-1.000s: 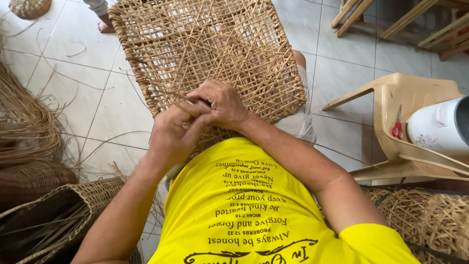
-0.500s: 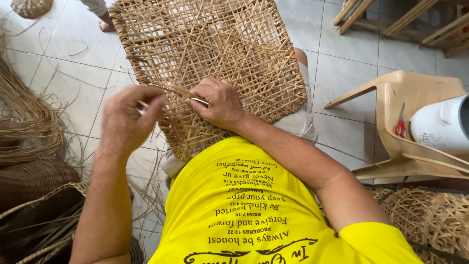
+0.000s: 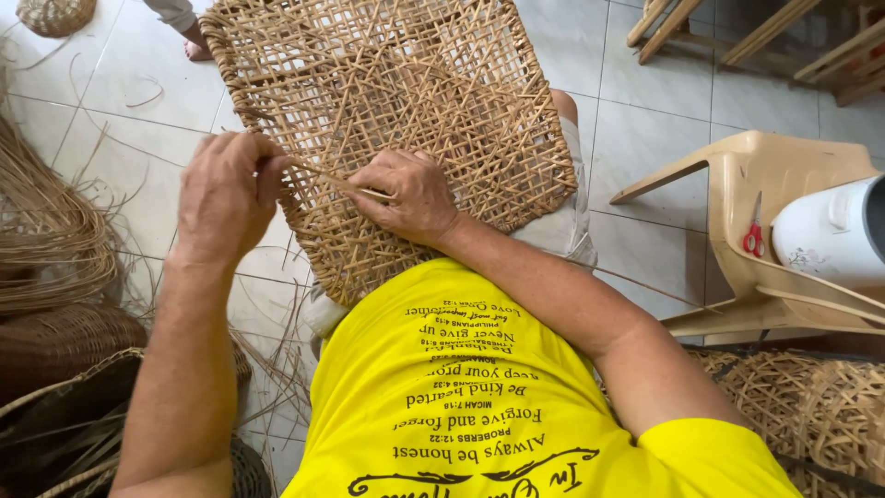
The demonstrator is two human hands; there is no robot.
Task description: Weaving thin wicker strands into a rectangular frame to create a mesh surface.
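Leftward, the left hand [image 3: 221, 198] is drawing away, fingers pinched shut on a rattan strand [image 3: 332, 180] — pulling it through the woven panel [image 3: 396, 101] lying on the lap, right hand [image 3: 410, 194] pressing flat. Tightening seems next — steady tension.

I see no packages, signs or screens here. The only lettering is black print on my yellow shirt [image 3: 479, 406], near the bottom centre, in several curved lines with a scroll flourish under them. The white appliance [image 3: 830, 235] on the beige plastic chair [image 3: 737, 184], right, bears a faint grey mark.
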